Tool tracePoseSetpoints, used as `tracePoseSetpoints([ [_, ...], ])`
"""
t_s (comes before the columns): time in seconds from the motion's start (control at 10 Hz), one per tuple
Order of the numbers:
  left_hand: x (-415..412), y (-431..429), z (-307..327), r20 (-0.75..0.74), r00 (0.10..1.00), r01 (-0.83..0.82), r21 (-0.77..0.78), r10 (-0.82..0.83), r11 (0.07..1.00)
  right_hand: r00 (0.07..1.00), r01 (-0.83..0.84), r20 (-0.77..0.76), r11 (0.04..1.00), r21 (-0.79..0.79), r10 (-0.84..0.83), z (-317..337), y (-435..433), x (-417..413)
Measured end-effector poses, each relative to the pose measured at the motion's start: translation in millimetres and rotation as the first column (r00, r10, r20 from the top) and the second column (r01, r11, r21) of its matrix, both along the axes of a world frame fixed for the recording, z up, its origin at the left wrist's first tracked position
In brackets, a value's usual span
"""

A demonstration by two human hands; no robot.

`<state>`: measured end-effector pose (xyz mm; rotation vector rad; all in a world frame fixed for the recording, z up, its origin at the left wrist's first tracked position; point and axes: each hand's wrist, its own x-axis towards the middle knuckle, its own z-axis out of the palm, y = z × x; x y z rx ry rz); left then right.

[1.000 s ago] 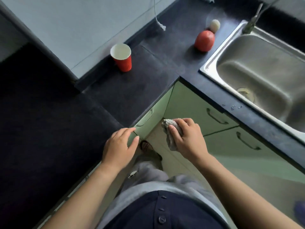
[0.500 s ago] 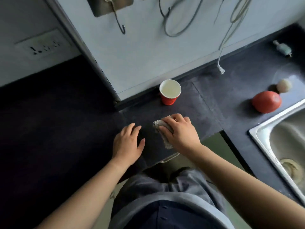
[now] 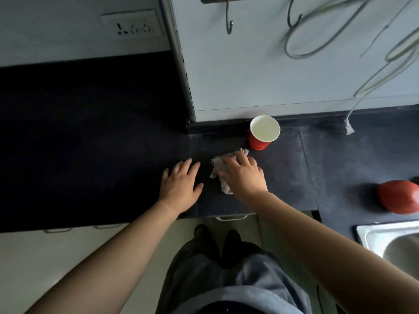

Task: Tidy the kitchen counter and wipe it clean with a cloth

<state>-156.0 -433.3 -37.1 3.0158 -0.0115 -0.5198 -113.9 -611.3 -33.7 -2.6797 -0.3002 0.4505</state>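
A crumpled grey-white cloth (image 3: 218, 169) lies on the dark counter (image 3: 90, 155), pressed flat under my right hand (image 3: 243, 175); most of the cloth is hidden by the palm. My left hand (image 3: 181, 185) rests flat on the counter just left of the cloth, fingers spread, holding nothing. A red paper cup (image 3: 263, 132) with a white inside stands upright against the back ledge, just beyond my right fingertips and apart from them.
A red round object (image 3: 400, 196) lies on the counter at the right edge. A steel sink (image 3: 392, 243) sits at lower right. Loose cables (image 3: 349, 123) hang down the wall to the counter. A wall socket (image 3: 132, 23) is at upper left. Cabinet handles run below the counter edge.
My right hand carried the cloth from beside the cabinet up onto the counter and now presses it down near the cup. My left hand moved onto the counter too.
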Motion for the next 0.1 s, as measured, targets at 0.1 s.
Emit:
tracePoseSetpoints([
  [0.1,-12.5,0.0,19.3,0.105,0.994,-0.025,-0.034,0.028,0.999,0.997,-0.022,0.074,0.999,0.05,0.018,18.0,-4.9,-18.2],
])
